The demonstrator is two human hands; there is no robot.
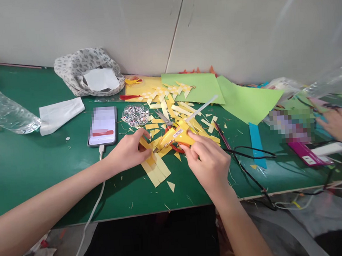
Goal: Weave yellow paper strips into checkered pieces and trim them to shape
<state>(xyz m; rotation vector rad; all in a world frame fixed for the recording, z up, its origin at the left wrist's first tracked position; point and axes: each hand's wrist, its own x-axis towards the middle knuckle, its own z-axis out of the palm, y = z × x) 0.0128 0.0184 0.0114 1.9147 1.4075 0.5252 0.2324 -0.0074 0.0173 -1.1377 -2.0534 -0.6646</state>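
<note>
My right hand [209, 156] is wrapped round a yellow hot glue gun [175, 133], with a clear glue stick [203, 107] poking out of its back end. The gun's nozzle points left, close to my left hand [131, 149]. That hand pinches a folded yellow paper strip [145, 144] over several pale yellow strips [155, 170] on the table. Behind and partly under the gun lie scissors [164, 117] with red-orange handles. Loose yellow paper strips and scraps [184, 109] spread beyond them.
A charging phone [102, 124] and a clear case of googly eyes [135, 114] stand left of the scraps. Green paper sheets [244, 96] and a woven yellow paper piece [168, 91] lie behind. A black cord [247, 150] runs right, towards a power strip [308, 154] and another person's hand [340, 123].
</note>
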